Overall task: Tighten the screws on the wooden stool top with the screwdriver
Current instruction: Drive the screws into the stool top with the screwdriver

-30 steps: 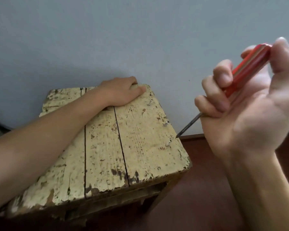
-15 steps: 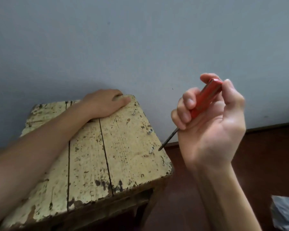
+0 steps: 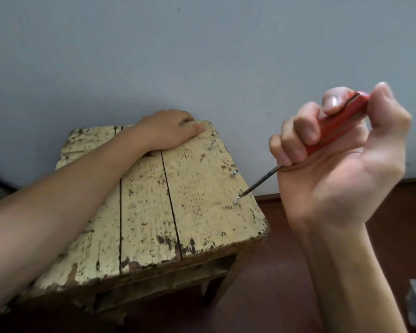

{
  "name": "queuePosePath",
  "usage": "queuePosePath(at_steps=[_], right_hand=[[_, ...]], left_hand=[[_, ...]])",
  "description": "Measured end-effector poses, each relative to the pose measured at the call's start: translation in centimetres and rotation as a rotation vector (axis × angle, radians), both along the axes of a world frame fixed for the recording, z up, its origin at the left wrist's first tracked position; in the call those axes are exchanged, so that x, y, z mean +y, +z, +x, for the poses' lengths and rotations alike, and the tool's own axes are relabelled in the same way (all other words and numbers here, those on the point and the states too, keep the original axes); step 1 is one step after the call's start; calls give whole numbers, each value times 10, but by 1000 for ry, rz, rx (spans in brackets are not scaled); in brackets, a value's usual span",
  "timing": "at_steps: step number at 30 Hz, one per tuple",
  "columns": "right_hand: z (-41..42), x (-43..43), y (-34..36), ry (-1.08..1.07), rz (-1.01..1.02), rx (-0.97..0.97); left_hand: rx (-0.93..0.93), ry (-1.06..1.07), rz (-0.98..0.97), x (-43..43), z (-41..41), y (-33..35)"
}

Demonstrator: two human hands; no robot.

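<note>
1. The pale grey-blue wall (image 3: pixel 202 56) is standing smooth and matt behind everything. The dark reddish-brown floor (image 3: pixel 286 272) is running under it.
2. The stool top (image 3: pixel 149 212) is sitting against the wall, between the two arms. It is made of flat planks with dark gaps between them. Its cream paint is flaking and pitted, and bare brown wood is showing along the near edge. As a job it is looking barely started.
3. The right hand (image 3: pixel 341 169) is closing in a fist round the tool, palm turned towards the camera. The thumb is capping the butt end.
4. The left hand (image 3: pixel 168 133) is bearing down on the far edge of the top. The thumb is lying along the boards and the fingers are bending over the back edge, so it is holding the stool steady.
5. The screwdriver (image 3: pixel 336 126) is slanting down and to the left from the fist. It has a glossy red handle and a thin, dark, round steel shaft. Its tip is meeting the head of the near screw. I cannot tell whether it is seating in the slot.
6. Three small bright metal screws are lining the right-hand plank: the near screw (image 3: pixel 237 200), the middle screw (image 3: pixel 234 173) and the far screw (image 3: pixel 211 145). All of them are standing proud and leaning, with shanks showing. None is looking driven home, so all three are probably waiting for tightening.
</note>
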State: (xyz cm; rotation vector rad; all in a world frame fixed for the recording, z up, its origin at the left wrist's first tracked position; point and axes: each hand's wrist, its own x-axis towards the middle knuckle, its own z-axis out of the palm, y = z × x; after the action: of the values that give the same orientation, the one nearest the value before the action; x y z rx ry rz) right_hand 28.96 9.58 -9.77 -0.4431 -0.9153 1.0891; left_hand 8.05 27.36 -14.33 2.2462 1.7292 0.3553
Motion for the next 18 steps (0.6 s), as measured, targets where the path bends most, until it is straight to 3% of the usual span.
queuePosePath(at_steps=[18], right_hand=[[-1,3,-2,42,3,-15]], left_hand=[[3,6,-15,-1,0,0]])
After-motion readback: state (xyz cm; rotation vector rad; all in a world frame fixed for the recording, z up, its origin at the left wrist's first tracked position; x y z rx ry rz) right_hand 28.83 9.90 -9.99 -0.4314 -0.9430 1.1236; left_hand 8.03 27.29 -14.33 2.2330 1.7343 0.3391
